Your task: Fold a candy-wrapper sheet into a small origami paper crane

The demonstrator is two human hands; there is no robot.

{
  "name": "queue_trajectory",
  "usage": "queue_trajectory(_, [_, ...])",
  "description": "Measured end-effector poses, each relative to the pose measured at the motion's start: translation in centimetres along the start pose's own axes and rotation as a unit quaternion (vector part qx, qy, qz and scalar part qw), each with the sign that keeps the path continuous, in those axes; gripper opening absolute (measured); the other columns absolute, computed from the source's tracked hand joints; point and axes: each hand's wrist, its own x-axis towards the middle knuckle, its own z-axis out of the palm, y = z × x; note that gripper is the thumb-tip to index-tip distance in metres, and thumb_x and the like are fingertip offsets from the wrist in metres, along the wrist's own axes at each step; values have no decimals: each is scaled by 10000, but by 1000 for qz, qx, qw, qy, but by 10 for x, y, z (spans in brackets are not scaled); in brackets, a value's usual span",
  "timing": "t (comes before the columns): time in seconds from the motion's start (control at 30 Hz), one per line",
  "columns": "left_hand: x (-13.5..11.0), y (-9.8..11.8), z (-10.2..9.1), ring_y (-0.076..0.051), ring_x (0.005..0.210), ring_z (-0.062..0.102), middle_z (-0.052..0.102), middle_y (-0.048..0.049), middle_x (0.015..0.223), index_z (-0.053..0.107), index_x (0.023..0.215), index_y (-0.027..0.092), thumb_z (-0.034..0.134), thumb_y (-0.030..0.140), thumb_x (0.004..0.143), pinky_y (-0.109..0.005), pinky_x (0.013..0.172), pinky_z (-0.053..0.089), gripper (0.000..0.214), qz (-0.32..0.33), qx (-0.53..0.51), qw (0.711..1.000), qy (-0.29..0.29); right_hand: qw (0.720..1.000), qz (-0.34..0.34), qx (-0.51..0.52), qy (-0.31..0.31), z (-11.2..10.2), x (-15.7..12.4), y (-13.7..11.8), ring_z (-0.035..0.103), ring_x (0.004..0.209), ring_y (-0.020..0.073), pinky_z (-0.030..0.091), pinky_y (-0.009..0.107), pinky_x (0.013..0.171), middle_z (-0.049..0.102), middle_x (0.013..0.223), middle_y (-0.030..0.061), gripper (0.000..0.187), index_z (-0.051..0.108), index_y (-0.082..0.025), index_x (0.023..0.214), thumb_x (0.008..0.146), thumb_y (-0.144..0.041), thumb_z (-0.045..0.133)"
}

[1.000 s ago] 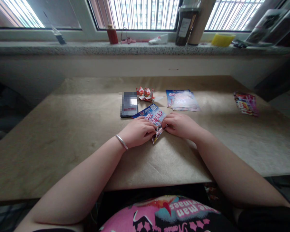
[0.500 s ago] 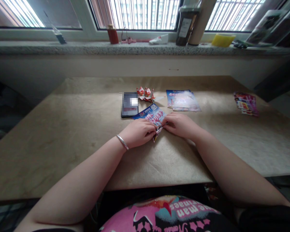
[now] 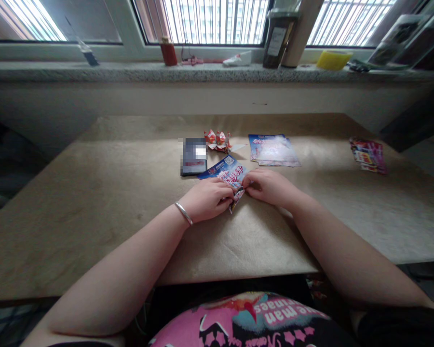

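Observation:
A blue and pink printed paper sheet (image 3: 226, 169) lies on the table between my hands, its near corner folded over. My left hand (image 3: 212, 198), with a silver bangle at the wrist, is closed on the sheet's near left side. Pinching the folded edge from the right is my right hand (image 3: 262, 185). The fingertips of both hands almost meet at the fold, and part of the sheet is hidden under the left hand. Just beyond the sheet are a dark flat case (image 3: 194, 159) with a blurred face and a red and white folded paper piece (image 3: 217, 140).
More blue printed sheets (image 3: 273, 149) lie beyond my right hand. A small pile of pink leaflets (image 3: 369, 155) is at the table's right. On the stone windowsill (image 3: 130, 72) stand a red lighter (image 3: 169, 52), a dark jar (image 3: 278, 41) and a yellow block (image 3: 333, 60).
Both hands keep their hold at the fold. The fingers and the folded corner have shifted only very slightly.

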Motion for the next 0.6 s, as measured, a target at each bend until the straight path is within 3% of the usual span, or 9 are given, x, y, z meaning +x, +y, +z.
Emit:
queue_trajectory(0.4, [-2,1,-1,-195,1048,565,680,-31,1038,642,987,201,480,225,866,-349,924,465,203,-18,-10,999,-25,998,-39,29,43,2,1,5,579,833,187,441,312,786,674,841,47,105,576,-197,749,753,-99,540])
queue_trajectory(0.6, [-1,4,-2,-202,1051,554,661,-35,1112,624,1020,191,484,227,865,-351,929,457,212,-18,0,999,-30,997,-27,49,53,5,2,9,584,792,176,448,309,771,677,804,29,103,585,-205,727,725,-105,564])
